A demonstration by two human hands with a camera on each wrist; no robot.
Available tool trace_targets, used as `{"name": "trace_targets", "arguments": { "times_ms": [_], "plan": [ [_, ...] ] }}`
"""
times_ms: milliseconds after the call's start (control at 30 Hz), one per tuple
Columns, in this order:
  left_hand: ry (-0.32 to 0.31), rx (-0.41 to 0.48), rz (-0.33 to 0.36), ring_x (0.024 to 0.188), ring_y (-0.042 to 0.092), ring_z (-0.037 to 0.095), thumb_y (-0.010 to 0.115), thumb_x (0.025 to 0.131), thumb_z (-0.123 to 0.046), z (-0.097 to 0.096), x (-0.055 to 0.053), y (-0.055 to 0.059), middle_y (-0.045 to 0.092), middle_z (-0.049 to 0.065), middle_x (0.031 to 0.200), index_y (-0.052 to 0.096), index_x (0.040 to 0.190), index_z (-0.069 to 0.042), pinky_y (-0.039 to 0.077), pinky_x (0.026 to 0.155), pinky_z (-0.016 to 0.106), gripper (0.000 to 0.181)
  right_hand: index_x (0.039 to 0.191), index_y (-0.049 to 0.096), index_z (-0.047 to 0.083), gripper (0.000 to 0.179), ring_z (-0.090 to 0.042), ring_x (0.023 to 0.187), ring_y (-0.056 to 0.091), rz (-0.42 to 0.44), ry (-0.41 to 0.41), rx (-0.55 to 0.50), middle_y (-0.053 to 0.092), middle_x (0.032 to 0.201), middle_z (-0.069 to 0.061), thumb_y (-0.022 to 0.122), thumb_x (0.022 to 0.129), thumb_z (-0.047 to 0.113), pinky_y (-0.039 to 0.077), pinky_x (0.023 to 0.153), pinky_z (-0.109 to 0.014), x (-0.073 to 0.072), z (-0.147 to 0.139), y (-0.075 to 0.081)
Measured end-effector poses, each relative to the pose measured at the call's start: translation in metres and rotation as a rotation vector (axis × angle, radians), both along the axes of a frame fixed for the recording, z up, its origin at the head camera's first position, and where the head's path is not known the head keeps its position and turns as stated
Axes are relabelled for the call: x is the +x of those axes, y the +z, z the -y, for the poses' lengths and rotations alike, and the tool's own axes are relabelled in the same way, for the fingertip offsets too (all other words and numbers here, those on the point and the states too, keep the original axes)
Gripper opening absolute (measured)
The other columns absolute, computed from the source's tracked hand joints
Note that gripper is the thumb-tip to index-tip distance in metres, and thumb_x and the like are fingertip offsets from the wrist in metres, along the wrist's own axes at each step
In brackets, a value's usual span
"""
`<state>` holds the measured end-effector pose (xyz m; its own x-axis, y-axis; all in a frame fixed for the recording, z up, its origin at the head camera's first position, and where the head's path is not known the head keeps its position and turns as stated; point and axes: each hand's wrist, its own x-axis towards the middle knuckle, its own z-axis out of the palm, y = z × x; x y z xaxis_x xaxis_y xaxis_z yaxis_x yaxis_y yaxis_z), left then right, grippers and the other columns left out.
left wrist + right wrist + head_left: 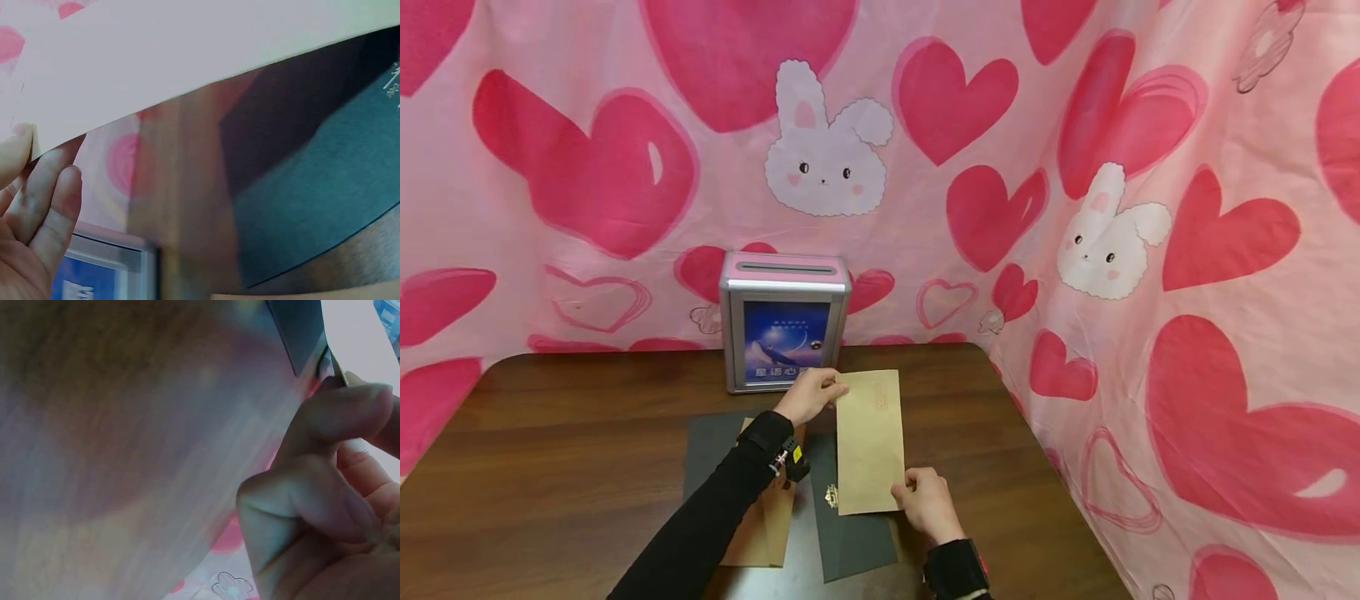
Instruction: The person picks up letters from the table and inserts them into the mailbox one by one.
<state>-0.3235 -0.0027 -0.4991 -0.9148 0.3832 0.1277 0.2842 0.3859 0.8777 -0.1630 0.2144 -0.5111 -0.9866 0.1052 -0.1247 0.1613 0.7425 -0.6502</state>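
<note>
Both hands hold a tan kraft-paper envelope (870, 442) with small red print near its top. Its upper left corner is pinched between thumb and fingers of my left hand (809, 393), also seen in the left wrist view. At the lower right corner, my right hand (927, 502) pinches the edge. Beneath the kraft envelope lies a dark grey-green envelope (857, 546) with a gold emblem, partly covered; the left wrist view shows a gap between the two. Another kraft envelope (756, 533) and a second dark envelope (707, 442) lie under my left forearm, partly hidden by it.
A silver box (786, 321) with a pink slotted top and a blue whale picture on its door stands at the back of the wooden table (587, 467). Behind and to the right hangs a pink cloth (925, 208) with hearts and rabbits.
</note>
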Motion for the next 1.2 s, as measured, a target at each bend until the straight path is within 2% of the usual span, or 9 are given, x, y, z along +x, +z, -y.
{"name": "trace_targets", "arguments": {
  "times_ms": [67,233,333,500,600,800,1033,1200],
  "plan": [
    [-0.007,-0.006,-0.028,0.070,0.062,0.033,0.061,0.093,-0.019,0.002,0.001,0.007,0.062,0.012,0.071,0.059,0.077,-0.009,0.036,0.052,0.025,0.019,0.067,0.059,0.011,0.022,-0.015,0.055,0.045,0.004,0.000,0.003,0.051,0.059,0.002,0.070,0.084,0.017,0.037,0.049,-0.029,-0.001,0.000,0.002],
    [-0.002,-0.023,-0.126,0.057,0.050,0.017,0.062,0.093,-0.023,0.009,0.004,0.025,0.056,0.003,0.065,0.061,0.080,-0.012,0.031,0.050,0.024,0.017,0.065,0.056,0.010,0.025,-0.014,0.047,0.051,-0.010,0.035,-0.030,0.052,0.057,0.002,0.072,0.084,0.016,0.039,0.045,-0.029,-0.005,0.002,0.009],
    [0.000,-0.014,-0.151,0.055,0.044,0.013,0.062,0.093,-0.024,0.014,0.007,0.036,0.052,0.003,0.065,0.063,0.083,-0.013,0.031,0.050,0.024,0.015,0.065,0.056,0.009,0.026,-0.014,0.041,0.054,-0.044,0.065,-0.042,0.056,0.055,0.001,0.072,0.084,0.015,0.042,0.042,-0.028,-0.008,0.003,0.015],
    [0.003,-0.023,-0.186,0.061,0.046,0.013,0.062,0.093,-0.027,0.021,0.014,0.056,0.055,-0.001,0.072,0.067,0.092,-0.016,0.036,0.053,0.025,0.012,0.063,0.059,0.010,0.025,-0.011,0.049,0.048,-0.136,0.063,0.055,0.053,0.055,0.005,0.074,0.082,0.017,0.037,0.047,-0.026,-0.012,0.007,0.023],
    [0.006,-0.018,-0.210,0.067,0.050,0.014,0.062,0.093,-0.026,0.026,0.019,0.067,0.061,-0.003,0.080,0.069,0.096,-0.016,0.040,0.057,0.027,0.013,0.063,0.060,0.012,0.025,-0.012,0.055,0.042,-0.174,0.054,0.104,0.049,0.057,0.006,0.075,0.081,0.019,0.033,0.051,-0.026,-0.015,0.011,0.027],
    [0.022,0.008,-0.233,0.070,0.051,0.015,0.062,0.093,-0.027,0.035,0.030,0.083,0.064,-0.002,0.082,0.070,0.095,-0.019,0.042,0.059,0.029,0.012,0.062,0.064,0.013,0.023,-0.011,0.052,0.043,-0.177,0.073,0.106,0.051,0.054,0.008,0.075,0.081,0.021,0.034,0.049,-0.026,-0.020,0.017,0.037],
    [0.047,0.021,-0.310,0.066,0.050,0.014,0.064,0.091,-0.028,0.048,0.041,0.106,0.062,0.000,0.077,0.070,0.094,-0.020,0.040,0.056,0.026,0.011,0.065,0.068,0.012,0.019,-0.012,0.052,0.041,-0.216,0.108,0.138,0.054,0.055,0.007,0.075,0.081,0.020,0.033,0.048,-0.026,-0.033,0.022,0.056],
    [0.053,0.068,-0.351,0.072,0.054,0.015,0.065,0.090,-0.024,0.059,0.052,0.125,0.067,-0.003,0.085,0.070,0.098,-0.019,0.046,0.064,0.029,0.011,0.064,0.068,0.014,0.020,-0.011,0.052,0.042,-0.267,0.149,0.161,0.055,0.056,0.008,0.074,0.082,0.021,0.034,0.049,-0.026,-0.045,0.033,0.070]
  ]
}}
